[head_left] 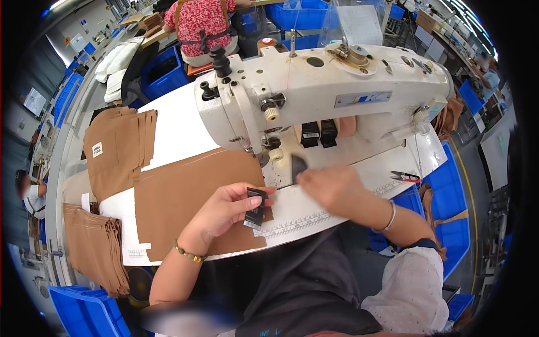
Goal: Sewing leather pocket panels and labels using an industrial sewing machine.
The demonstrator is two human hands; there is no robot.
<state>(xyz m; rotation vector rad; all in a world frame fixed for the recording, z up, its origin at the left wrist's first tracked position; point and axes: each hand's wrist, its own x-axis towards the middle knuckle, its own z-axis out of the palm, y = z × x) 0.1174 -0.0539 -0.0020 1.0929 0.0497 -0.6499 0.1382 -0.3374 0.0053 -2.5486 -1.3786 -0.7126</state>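
Observation:
My left hand (236, 209) grips a small black label (255, 209) with pale print, over the right part of a brown fabric panel (185, 202) lying on the white sewing table. Motion blurs my right hand (328, 188), which pinches a small dark piece (298, 167), probably another label, to the right of the needle area of the white sewing machine (331, 92). Behind it, under the machine arm, lie dark labels (310, 135) and a pink piece (346, 127).
Stacks of brown pieces (106, 146) (90, 247) lie left. Red-handled snips (405, 177) rest on the ruled front edge. Blue bins (455, 213) (84, 309) flank the table. A co-worker in red (203, 25) sits behind the machine; others work at both sides.

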